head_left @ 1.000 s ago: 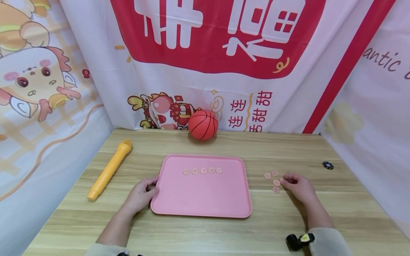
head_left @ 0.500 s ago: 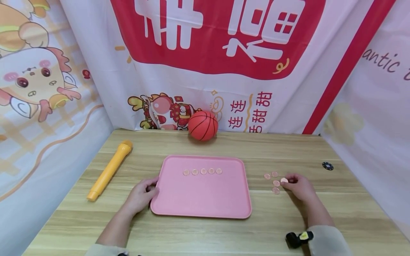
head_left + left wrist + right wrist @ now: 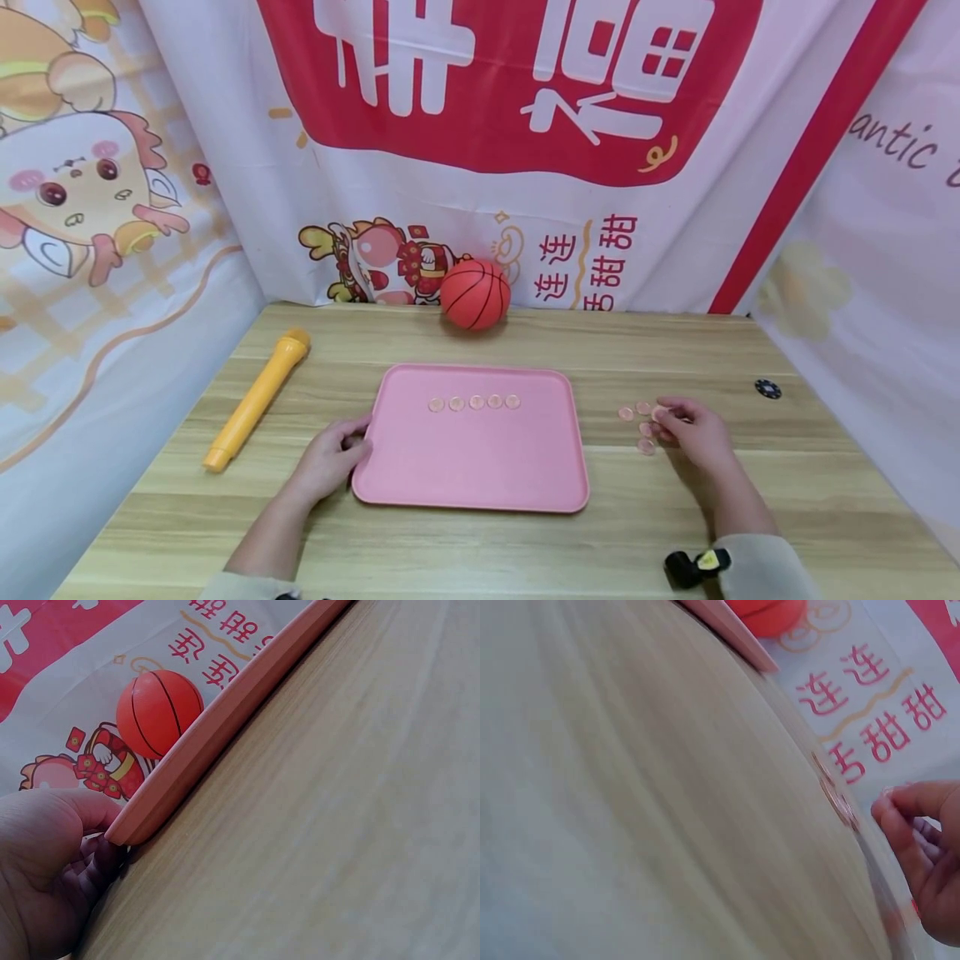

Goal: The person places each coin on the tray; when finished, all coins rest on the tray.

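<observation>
A small translucent pink disc [image 3: 660,414] sits pinched at the fingertips of the right hand [image 3: 693,433], just above the loose discs [image 3: 635,427] lying on the wooden surface [image 3: 480,542] to the right of the pink tray [image 3: 472,467]. That grip is closed on the disc, thumb against curled fingers. Five more discs form a row [image 3: 474,402] across the far part of the tray, evenly spaced. By the look of it, the step in hand is lifting one disc out of the loose group; the next move would call for carrying it leftward over the tray rim and setting it down in line with the row, without nudging its neighbours.

The left hand [image 3: 333,454] grips the tray's near-left corner, fingers curled round the rim, steadying it.

Further out, a yellow toy microphone [image 3: 257,398] lies at the left of the surface, an orange toy basketball [image 3: 475,293] rests at the far edge against the printed backdrop [image 3: 480,150], and a small black disc [image 3: 767,388] lies at the far right.

The left wrist view shows what the head view cannot: fingers tucked under the tray edge [image 3: 225,727] with the thumb on top. The right wrist view shows the loose discs edge-on [image 3: 838,796] beside curled fingertips [image 3: 900,817], but the pinched disc itself is not clear there.
</observation>
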A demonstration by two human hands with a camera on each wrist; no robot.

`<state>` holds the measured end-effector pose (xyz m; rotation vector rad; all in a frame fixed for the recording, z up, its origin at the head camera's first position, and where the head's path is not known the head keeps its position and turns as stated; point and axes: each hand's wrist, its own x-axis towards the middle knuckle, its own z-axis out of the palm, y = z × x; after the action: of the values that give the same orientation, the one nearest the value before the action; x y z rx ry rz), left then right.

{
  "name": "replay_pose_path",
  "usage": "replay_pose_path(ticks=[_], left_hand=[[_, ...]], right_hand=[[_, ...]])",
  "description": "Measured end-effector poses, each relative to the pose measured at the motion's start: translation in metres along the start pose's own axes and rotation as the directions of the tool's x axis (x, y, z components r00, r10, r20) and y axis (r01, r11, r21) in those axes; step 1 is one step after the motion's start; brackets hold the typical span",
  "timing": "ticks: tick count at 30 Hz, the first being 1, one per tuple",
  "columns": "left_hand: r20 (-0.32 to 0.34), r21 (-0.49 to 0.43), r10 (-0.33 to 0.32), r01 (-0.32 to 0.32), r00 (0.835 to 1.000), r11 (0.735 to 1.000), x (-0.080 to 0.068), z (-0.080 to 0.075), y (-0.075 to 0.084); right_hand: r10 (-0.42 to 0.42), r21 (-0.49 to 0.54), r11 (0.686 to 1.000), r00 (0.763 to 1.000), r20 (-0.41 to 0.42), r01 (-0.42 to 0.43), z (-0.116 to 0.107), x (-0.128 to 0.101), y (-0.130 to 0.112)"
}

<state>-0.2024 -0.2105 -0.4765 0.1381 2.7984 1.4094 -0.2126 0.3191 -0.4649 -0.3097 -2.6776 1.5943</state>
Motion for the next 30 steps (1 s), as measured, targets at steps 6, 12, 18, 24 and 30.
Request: replay_pose_path(ticks=[6,12,18,24,30], left_hand=[[-0.005,-0.010,-0.004,0.004,1.000,1.000,0.001,0.000,-0.001],[-0.002,-0.016,-0.011,0.011,1.000,1.000,0.001,0.001,-0.002],[0.004,-0.016,-0.015,0.015,1.000,1.000,0.001,0.000,-0.001],[0.006,-0.015,-0.014,0.015,1.000,1.000,0.002,0.000,-0.002],[0.008,-0.022,-0.007,0.007,1.000,1.000,0.002,0.000,-0.003]], right_hand=[[0.060,0.271,0.959,0.995,0.085,-0.081,0.021,-0.007,-0.020],[-0.008,0.208,0.978,0.993,0.117,-0.016,0.039,-0.008,-0.036],[-0.137,0.173,0.979,0.974,0.179,0.106,0.059,-0.008,-0.054],[-0.115,0.290,0.956,0.961,0.251,0.039,0.089,-0.010,-0.075],[-0.130,0.366,0.930,0.954,0.269,0.024,0.122,-0.008,-0.087]])
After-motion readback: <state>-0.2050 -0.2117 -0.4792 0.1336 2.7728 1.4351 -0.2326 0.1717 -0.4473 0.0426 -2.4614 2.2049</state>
